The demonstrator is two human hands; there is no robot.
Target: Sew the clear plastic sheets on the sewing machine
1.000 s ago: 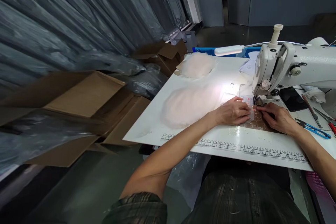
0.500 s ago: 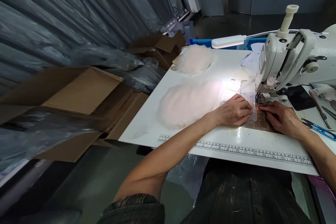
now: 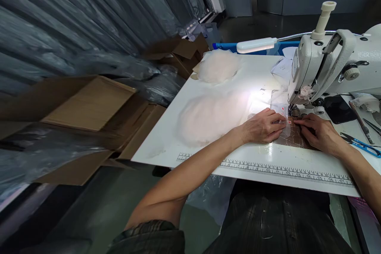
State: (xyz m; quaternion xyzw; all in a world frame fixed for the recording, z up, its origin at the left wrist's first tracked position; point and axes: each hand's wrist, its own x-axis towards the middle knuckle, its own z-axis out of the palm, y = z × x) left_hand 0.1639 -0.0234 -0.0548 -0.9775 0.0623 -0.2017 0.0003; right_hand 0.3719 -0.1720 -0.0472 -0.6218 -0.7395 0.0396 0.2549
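My left hand (image 3: 266, 126) rests palm down on the table left of the needle, its curled fingers together on the edge of a thin translucent sheet (image 3: 286, 131) with small red marks. On the other side, my right hand (image 3: 320, 132) has its fingers bent and pressed together close to the presser foot (image 3: 294, 111); whatever is between them is hidden. Both hands lie over a shiny brown plate (image 3: 293, 139) in front of the white sewing machine (image 3: 308, 67). Two fluffy pale pink pieces (image 3: 211, 119) lie on the table left of my hands.
Blue-handled scissors (image 3: 361, 145) and a dark flat pad (image 3: 339, 109) lie at the right. A white lamp (image 3: 256, 45) hangs over the table's back edge. A printed ruler (image 3: 268, 168) runs along the front. Open cardboard boxes (image 3: 89, 103) stand to the left.
The whole view has shifted slightly, so everything sits a little further left. Both hands keep nearly the same place and pose at the needle.
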